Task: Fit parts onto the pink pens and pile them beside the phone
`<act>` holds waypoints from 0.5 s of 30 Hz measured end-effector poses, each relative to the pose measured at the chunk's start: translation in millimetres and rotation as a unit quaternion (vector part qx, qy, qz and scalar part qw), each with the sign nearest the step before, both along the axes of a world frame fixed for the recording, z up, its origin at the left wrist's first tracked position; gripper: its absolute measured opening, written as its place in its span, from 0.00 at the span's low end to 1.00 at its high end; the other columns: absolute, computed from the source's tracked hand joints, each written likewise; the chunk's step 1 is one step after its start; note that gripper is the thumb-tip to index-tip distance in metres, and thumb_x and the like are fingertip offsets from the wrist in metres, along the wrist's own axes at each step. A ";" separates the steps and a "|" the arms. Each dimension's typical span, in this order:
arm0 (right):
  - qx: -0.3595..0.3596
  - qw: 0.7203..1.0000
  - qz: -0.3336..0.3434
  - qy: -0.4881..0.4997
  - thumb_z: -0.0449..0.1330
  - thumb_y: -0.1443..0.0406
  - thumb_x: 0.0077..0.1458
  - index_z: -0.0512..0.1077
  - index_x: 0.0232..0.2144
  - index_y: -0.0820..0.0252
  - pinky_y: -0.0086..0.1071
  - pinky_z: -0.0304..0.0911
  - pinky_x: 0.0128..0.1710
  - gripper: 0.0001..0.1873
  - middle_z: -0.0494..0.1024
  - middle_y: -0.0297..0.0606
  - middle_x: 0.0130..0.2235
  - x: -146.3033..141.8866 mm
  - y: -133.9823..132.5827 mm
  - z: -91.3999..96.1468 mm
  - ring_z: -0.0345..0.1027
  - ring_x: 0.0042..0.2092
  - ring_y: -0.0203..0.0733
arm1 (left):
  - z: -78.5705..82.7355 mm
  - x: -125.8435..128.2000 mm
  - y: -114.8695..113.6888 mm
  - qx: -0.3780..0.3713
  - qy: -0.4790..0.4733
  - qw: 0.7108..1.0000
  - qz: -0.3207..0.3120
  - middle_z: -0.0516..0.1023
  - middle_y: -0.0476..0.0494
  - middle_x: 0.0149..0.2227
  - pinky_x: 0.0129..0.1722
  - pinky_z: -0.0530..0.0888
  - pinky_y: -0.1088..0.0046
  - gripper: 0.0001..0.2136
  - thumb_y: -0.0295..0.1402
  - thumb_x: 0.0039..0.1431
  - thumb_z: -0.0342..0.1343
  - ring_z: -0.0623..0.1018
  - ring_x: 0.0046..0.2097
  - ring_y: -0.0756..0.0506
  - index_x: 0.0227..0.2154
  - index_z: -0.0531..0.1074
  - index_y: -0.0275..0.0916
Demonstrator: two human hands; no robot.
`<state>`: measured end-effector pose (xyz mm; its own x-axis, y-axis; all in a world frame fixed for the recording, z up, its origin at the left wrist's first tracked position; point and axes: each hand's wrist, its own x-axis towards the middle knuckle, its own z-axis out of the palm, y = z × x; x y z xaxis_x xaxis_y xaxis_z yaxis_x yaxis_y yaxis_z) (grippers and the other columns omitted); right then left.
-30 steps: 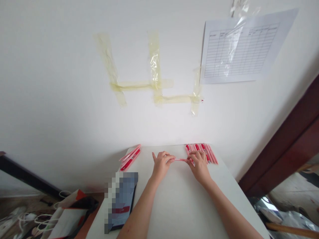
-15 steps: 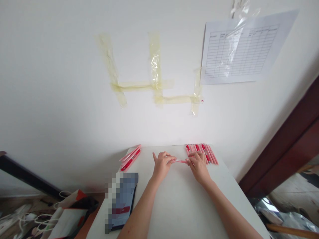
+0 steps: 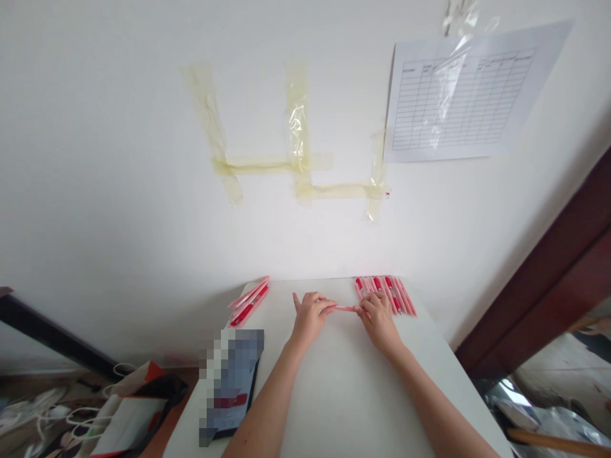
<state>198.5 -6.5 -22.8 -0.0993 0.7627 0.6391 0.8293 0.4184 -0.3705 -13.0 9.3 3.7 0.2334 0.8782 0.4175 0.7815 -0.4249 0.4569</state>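
- Left hand: thumb and fingertips pinched on one end of a slim pink stick-shaped item with a pale marking.
- Right hand: fingers curled, gripping the other end of the same item.
- Slim pink item: lies crosswise between the two hands, near the table's far edge; both ends hidden by fingers.
- Side-by-side row of pink and red pen-like sticks: just beyond the right hand, at the far right corner.
- Small bundle of pink and red sticks: far left corner, apart from the left hand.
- Flat dark-edged rectangular device: left of the left forearm, partly pixelated.
- White smooth-topped table: beneath all these, against a white wall.
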 end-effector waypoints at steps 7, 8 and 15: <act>-0.004 1.000 -0.010 0.015 0.47 0.54 0.66 0.72 0.21 0.55 0.50 0.59 0.50 0.25 0.73 0.42 0.37 -1.4 0.6 -5.4 0.59 0.47 0.51 | 0.9 6.0 0.7 0.002 -0.016 1.000 0.002 0.77 0.50 0.39 0.66 0.42 0.42 0.07 0.32 0.58 0.60 0.72 0.50 0.45 0.35 0.80 0.54; -0.005 1.000 -0.014 0.015 0.47 0.54 0.66 0.72 0.21 0.55 0.51 0.58 0.50 0.25 0.73 0.42 0.37 -1.1 -0.1 -5.0 0.60 0.48 0.51 | 1.2 6.2 0.8 0.003 -0.019 1.000 0.003 0.76 0.49 0.39 0.66 0.42 0.42 0.07 0.32 0.58 0.60 0.72 0.50 0.45 0.35 0.80 0.54; 0.005 1.000 -0.029 -0.005 0.55 0.49 0.60 0.73 0.39 0.53 0.51 0.56 0.52 0.17 0.74 0.41 0.44 4.5 -1.7 -0.4 0.60 0.51 0.52 | 2.5 3.8 0.6 -0.004 -0.029 1.000 0.009 0.76 0.50 0.39 0.65 0.41 0.38 0.08 0.32 0.58 0.60 0.71 0.51 0.44 0.36 0.80 0.55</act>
